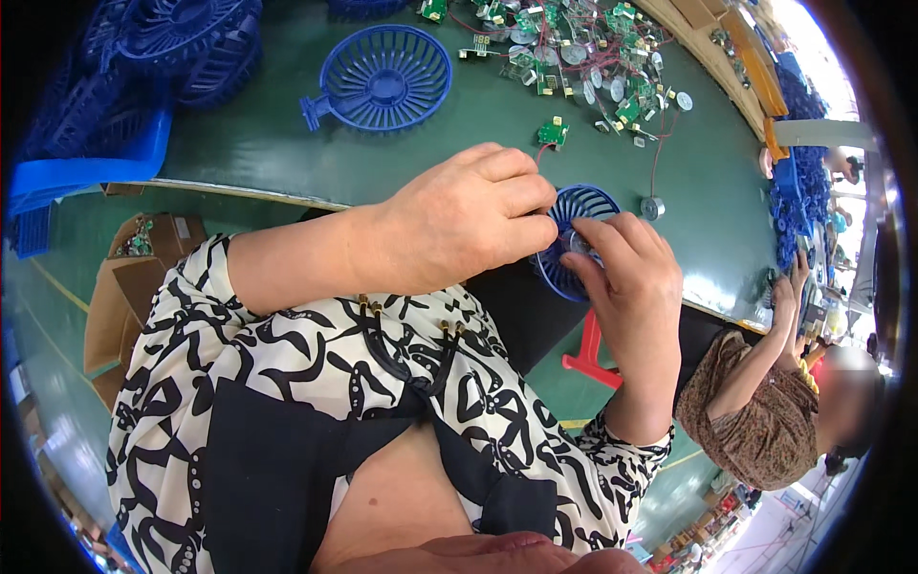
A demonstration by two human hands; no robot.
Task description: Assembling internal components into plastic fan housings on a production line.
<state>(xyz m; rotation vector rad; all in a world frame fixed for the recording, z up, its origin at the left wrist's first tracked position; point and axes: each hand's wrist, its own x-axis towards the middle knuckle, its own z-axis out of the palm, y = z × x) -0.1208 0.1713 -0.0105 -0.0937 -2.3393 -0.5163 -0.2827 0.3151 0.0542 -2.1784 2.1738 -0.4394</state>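
Observation:
A round blue slatted fan guard [587, 199] sits between my hands at the table's near edge. In its middle shows a small silvery round part, like a motor [577, 244], partly covered by fingers. My right hand [633, 263] is closed on it, thumb and fingertips reaching inside the guard. My left hand [483, 215] is pinched at the guard's left side. A red wire [542, 153] runs from a small green circuit board [552, 133] toward its fingertips; they hide the exact grip. The board lies on the table just beyond that hand.
Another blue fan guard [385, 81] lies at the far left of the green table [258, 153]. Wired circuit boards and motors [583, 57] are heaped at the back. Blue guards fill a blue bin [91, 172] on the left. A co-worker [765, 411] sits at the right.

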